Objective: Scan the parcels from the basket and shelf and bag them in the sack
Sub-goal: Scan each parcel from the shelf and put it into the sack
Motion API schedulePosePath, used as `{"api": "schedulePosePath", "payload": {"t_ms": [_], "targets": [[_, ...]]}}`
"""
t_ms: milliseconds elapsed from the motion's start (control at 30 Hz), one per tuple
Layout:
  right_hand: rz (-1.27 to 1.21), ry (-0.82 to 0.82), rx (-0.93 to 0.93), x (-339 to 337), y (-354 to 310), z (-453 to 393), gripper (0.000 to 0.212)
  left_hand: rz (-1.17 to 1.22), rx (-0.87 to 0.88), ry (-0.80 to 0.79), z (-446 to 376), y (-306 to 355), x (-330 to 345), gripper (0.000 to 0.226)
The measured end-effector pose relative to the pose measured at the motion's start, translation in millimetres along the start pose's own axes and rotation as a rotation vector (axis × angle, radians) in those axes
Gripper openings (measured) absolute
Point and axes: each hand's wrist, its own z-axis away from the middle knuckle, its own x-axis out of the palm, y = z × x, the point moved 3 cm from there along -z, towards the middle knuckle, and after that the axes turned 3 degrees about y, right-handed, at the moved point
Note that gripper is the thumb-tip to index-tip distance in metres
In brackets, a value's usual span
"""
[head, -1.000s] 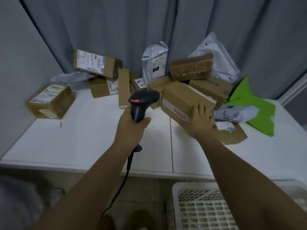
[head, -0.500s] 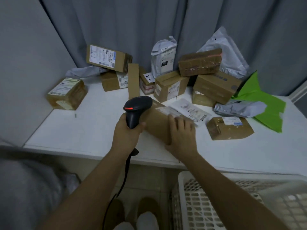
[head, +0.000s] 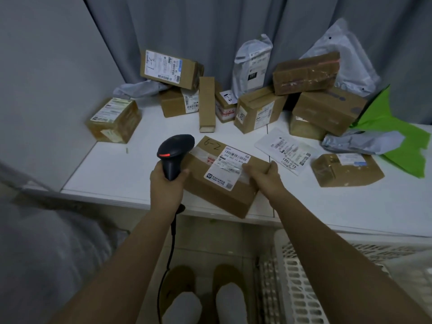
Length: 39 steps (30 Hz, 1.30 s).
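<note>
Left hand (head: 166, 183) wrapped round the grip of a dark handheld scanner (head: 174, 153), red strip lit on its head, cable hanging down off the near edge of the white table (head: 121, 174). Right hand (head: 265, 176) clamps the right end of a brown cardboard parcel (head: 219, 190), thumb on top by the label; parcel sits tilted at the table's near edge, "6-2" handwritten on top, white barcode label facing up. Scanner head is just left of the parcel, touching or nearly, can't tell which. Far side of table: a heap of more brown boxes (head: 257, 108) w/ grey poly mailers against the curtain, one box (head: 114, 119) apart at far left by the wall. Flat white mailer (head: 286, 149) lies just right of the held parcel, small box (head: 346, 169) further right, green bag (head: 395, 132) at far right. White lattice basket (head: 301, 288) on the floor, near right, below table.
</note>
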Motion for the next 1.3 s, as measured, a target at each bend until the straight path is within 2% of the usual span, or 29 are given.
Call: {"api": "schedulePosePath", "payload": {"t_ms": [100,200,333,433,533,733,867,1067,1300], "targets": [[-0.097,-0.063,0.102,4.8,10.3,-3.1,0.110,-0.014,-0.015,-0.043,-19.0,-5.6,6.2,0.026],[-0.202,-0.122,0.149,7.6,14.1,-3.2,0.095,-0.069,-0.029,-0.105,-27.1,-12.3,17.5,0.035],[-0.266,-0.186,0.107,5.5,11.0,9.2,0.071,-0.128,-0.019,-0.104,-28.0,-22.1,13.7,0.035],[-0.381,-0.142,-0.024,-1.2,4.5,18.1,0.050,-0.065,-0.067,-0.105,-28.4,-25.2,-0.6,0.036],[-0.301,-0.070,-0.248,-2.2,-2.0,23.0,0.055,0.004,-0.077,-0.090,-23.5,-18.3,-11.4,0.033],[0.086,-0.162,-0.386,9.7,-15.7,33.3,0.075,0.030,-0.026,-0.101,0.7,13.7,-25.1,0.026],[0.045,-0.151,-0.310,11.7,-30.2,33.5,0.073,-0.005,-0.010,-0.186,22.1,24.7,-32.4,0.021],[0.048,-0.152,-0.269,14.7,-34.0,29.5,0.073,-0.208,0.029,-0.295,44.3,16.6,-45.9,0.040],[0.021,-0.172,-0.243,14.9,-33.6,30.2,0.074,-0.276,0.151,-0.334,54.7,23.7,-50.9,0.040]]}}
